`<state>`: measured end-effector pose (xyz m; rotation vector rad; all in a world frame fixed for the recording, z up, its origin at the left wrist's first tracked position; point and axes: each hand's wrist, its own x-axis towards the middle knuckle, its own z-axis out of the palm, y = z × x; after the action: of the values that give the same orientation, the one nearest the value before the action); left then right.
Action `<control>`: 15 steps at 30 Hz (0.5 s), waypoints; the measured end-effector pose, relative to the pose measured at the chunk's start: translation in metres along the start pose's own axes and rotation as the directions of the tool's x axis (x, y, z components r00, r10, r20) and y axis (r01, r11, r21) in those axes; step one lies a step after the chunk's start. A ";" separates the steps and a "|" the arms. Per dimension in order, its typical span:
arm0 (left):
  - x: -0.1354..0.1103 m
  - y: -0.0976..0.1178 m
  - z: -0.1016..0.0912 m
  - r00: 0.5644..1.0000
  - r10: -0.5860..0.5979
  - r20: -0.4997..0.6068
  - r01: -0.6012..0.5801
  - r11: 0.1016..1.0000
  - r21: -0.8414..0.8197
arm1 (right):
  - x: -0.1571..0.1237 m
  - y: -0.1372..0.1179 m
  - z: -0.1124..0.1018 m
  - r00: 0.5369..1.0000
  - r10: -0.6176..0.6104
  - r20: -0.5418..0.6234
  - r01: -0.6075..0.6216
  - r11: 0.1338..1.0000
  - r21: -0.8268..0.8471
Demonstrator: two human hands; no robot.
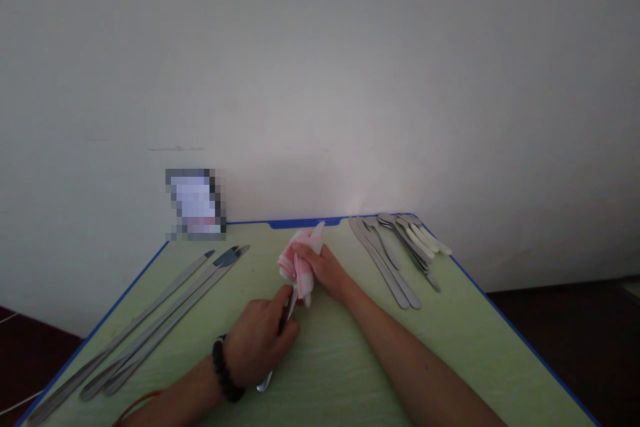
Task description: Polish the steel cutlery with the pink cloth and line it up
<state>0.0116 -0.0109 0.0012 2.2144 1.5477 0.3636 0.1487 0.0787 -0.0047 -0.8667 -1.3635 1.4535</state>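
My left hand (pixel 263 333) is closed around a metal piece of cutlery (pixel 265 381), low over the middle of the table. One rounded, shiny end sticks out below the fingers, and a slim stretch shows above them. The upper part goes into a bunched pink and white cloth (pixel 296 260), which hides whether it is a knife, fork or spoon. My right hand (pixel 325 270) grips this cloth, thumb on top, wrapped about the utensil. A pale pointed tip rises from the cloth; I cannot tell whether it is cloth or metal.
Several long table knives (pixel 170 327) lie slantwise at the left. On the right are two table knives (pixel 387 267), then forks and spoons (pixel 410 247), and white-handled cutlery (pixel 423 240). A blurred phone-like screen (pixel 195 200) leans at the wall behind the green table (pixel 340 360).
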 end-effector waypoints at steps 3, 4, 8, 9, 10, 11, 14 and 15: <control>0.000 -0.003 0.000 0.999 0.031 0.025 -0.031 1.000 0.001 | 0.000 0.001 0.001 1.000 0.006 0.004 -0.006 1.000 0.003; 0.000 -0.004 0.000 0.999 0.040 0.028 -0.040 0.999 -0.006 | 0.000 0.001 0.001 1.000 0.002 0.008 -0.002 1.000 -0.001; -0.001 -0.007 0.001 0.999 0.047 0.002 -0.047 0.998 -0.041 | 0.000 -0.001 0.001 0.999 -0.007 0.033 0.007 1.000 -0.003; -0.001 -0.007 0.001 0.999 0.042 -0.003 -0.042 0.998 -0.048 | 0.000 -0.002 0.001 0.999 -0.003 0.038 0.003 1.000 0.001; -0.001 -0.007 0.001 0.999 0.041 -0.006 -0.041 0.998 -0.054 | 0.000 -0.002 0.001 0.999 -0.001 0.038 0.001 1.000 0.006; -0.001 -0.007 0.001 0.999 0.044 -0.008 -0.044 0.997 -0.061 | 0.000 -0.003 0.001 0.999 -0.001 0.035 0.001 1.000 0.009; -0.001 -0.006 0.000 0.998 0.056 -0.004 -0.057 0.995 -0.078 | 0.000 -0.001 0.000 1.000 -0.013 0.021 0.013 1.000 0.014; -0.001 -0.005 -0.001 0.998 0.056 -0.002 -0.056 0.995 -0.081 | 0.000 0.000 -0.001 1.000 -0.016 0.019 0.015 1.000 0.013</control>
<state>0.0065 -0.0106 -0.0007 2.1986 1.4467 0.4354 0.1493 0.0786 -0.0044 -0.8339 -1.3708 1.4609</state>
